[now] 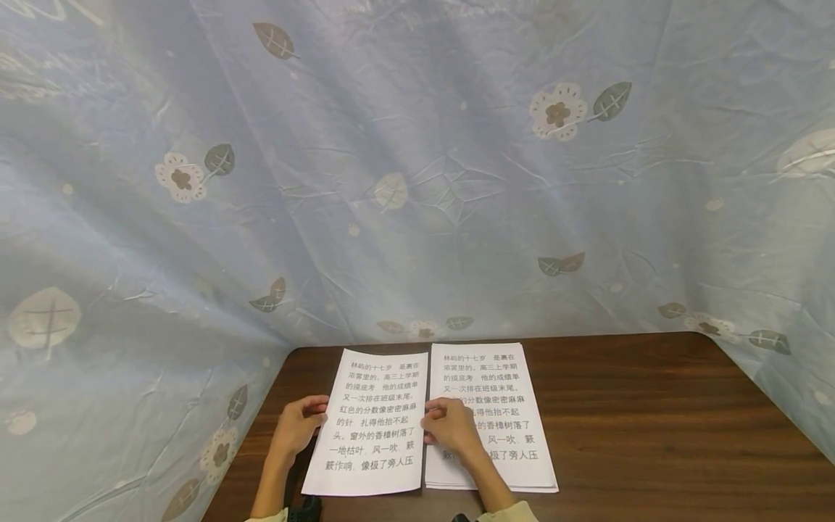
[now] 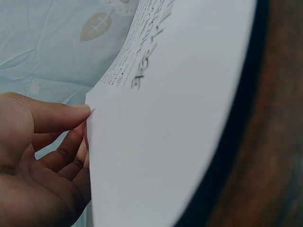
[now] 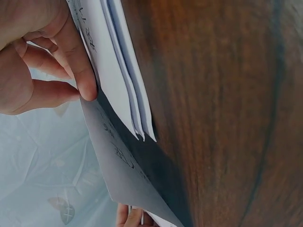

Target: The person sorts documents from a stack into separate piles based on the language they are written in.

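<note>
A white printed sheet of paper (image 1: 375, 428) is held by its two long sides, slightly bowed. My left hand (image 1: 296, 428) pinches its left edge; in the left wrist view the thumb (image 2: 71, 116) presses on the printed face with fingers behind. My right hand (image 1: 453, 431) pinches the opposite edge between thumb and finger, its back over the neighbouring stack of printed sheets (image 1: 483, 475). From the right wrist, the held sheet (image 3: 123, 165) slants above the table with a dark shadow beneath it, beside the layered edges of the stack (image 3: 113, 61).
A dark brown wooden table (image 1: 652, 420) extends to the right of the papers. Pale blue cloth (image 1: 457, 239) with leaf and flower prints hangs behind the table and along both sides. Dark wrist devices (image 1: 305, 510) show at the cuffs.
</note>
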A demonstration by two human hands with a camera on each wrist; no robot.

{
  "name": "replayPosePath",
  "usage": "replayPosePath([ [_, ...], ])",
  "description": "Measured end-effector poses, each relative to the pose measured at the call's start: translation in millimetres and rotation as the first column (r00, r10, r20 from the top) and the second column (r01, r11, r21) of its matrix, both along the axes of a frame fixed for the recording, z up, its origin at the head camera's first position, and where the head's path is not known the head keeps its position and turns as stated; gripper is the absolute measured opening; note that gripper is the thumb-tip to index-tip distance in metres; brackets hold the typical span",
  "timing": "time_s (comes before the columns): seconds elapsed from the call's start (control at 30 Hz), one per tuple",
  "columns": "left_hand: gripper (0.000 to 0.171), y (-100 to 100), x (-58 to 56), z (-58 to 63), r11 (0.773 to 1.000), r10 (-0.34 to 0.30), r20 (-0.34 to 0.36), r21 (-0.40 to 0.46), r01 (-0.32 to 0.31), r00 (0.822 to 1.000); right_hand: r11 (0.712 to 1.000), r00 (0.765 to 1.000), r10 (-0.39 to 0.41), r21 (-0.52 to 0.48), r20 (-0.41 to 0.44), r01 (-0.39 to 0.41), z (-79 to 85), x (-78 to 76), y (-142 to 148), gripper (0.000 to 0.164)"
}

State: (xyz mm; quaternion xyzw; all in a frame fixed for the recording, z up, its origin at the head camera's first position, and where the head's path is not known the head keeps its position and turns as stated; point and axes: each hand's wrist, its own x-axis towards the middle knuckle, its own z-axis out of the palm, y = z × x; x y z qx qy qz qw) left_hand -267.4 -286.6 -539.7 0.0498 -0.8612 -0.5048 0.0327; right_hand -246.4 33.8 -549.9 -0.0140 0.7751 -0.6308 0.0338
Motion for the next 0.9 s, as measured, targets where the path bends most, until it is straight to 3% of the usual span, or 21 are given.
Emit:
replayPosePath([
  [0.43,0.031,-3.7,-1.3,4.7,0.997,0.048,-0.030,-0.053,-0.050,0.998,0.987,0.995,-0.010,0.162,-0.097,0.025,12.7,-1.5,2.4,0.029],
  [0.7,0.033,-0.1,-0.9,8.2,0.997,0.045,-0.022,-0.058,-0.047,0.999,0.990,0.996,-0.011,0.141,-0.089,0.024,16.2,-1.2,7.8,0.029],
  [0.9,0.033,10.5,2.3,9.1,0.999,0.034,-0.006,-0.023,-0.034,0.999,0.998,1.000,-0.008,0.067,-0.027,0.009,11.6,-0.7,15.1,0.030],
])
